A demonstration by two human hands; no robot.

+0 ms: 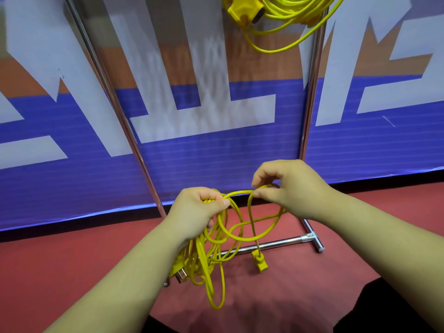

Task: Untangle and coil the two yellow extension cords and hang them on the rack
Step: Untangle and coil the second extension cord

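My left hand (201, 207) grips a bundle of loops of a yellow extension cord (216, 251) that hangs down toward the red floor. My right hand (288, 186) pinches one strand of the same cord between thumb and fingers, just right of the left hand. A yellow plug end (260, 261) dangles below on a strand. Another plug (179, 272) shows under my left wrist. A second yellow cord (286, 18), coiled with its socket block (242, 10), hangs at the top of the metal rack (312, 80).
The rack's chrome uprights (115, 104) slant down to a base bar with a T-joint (310, 236) on the red floor (72, 260). Behind it stands a blue, orange and white banner wall (216, 159). A dark patch (389, 306) lies at lower right.
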